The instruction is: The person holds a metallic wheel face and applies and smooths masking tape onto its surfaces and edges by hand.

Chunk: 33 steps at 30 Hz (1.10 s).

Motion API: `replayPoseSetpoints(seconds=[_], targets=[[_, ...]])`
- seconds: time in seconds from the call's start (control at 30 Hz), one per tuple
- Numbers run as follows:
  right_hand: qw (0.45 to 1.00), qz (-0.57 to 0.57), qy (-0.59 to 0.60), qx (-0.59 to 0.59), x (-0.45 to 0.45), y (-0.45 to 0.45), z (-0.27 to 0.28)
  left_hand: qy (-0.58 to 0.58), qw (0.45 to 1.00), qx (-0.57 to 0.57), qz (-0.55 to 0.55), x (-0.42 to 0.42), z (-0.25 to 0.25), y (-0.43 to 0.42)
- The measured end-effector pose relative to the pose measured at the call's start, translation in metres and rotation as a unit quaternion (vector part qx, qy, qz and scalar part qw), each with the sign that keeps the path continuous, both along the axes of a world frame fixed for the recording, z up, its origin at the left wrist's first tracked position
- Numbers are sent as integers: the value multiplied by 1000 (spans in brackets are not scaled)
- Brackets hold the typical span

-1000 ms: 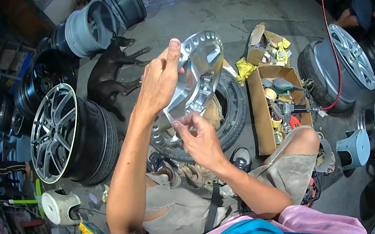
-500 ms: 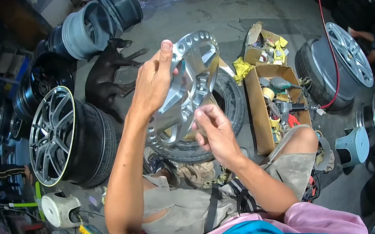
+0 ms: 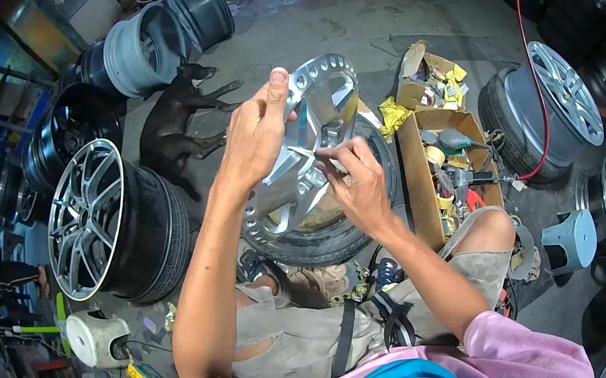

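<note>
A shiny silver wheel center [image 3: 306,171], with spokes and a rim of round holes, is held up tilted in front of me. My left hand [image 3: 255,134] grips its upper left edge, thumb pointing up along the rim. Close to the middle of the spokes is my right hand [image 3: 360,183], its thumb and fingertips pinched together against or just over the metal. Whether something small sits in that pinch cannot be made out. Below the wheel center, a tire [image 3: 313,250] lies flat on the floor between my feet.
A cardboard box [image 3: 418,194] of tools stands to the right, with an air tool and red hose [image 3: 534,70]. A dark dog [image 3: 177,130] lies beyond my left arm. Wheels with tires stand left [image 3: 141,224] and right [image 3: 525,128]. Small stools [image 3: 91,336] flank me.
My right hand has moved up from the lower part of the wheel center toward its middle, fingers now pinched there. The left hand keeps its grip, shifted slightly right with the piece.
</note>
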State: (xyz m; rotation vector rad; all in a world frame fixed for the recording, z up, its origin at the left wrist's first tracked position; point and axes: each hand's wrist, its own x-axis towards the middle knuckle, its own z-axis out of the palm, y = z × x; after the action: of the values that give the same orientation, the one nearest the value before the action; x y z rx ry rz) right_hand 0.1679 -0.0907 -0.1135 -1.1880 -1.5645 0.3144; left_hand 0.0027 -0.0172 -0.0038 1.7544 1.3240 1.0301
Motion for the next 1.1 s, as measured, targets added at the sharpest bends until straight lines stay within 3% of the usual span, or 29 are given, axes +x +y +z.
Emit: replayPoseSetpoints(seconds=[0.3,0.87,1.0,1.1], targets=[[980,-36,-126,152,27,43,23,31,997,69,31,3,-3,6],[979,15,-167,113,48,45,48,34,997,71,22,1,-5,13],[974,19,-176,140,57,62,58,31,997,76,15,6,-2,9],[942,22,-252,220,65,76,69,38,996,79,12,3,-5,12]])
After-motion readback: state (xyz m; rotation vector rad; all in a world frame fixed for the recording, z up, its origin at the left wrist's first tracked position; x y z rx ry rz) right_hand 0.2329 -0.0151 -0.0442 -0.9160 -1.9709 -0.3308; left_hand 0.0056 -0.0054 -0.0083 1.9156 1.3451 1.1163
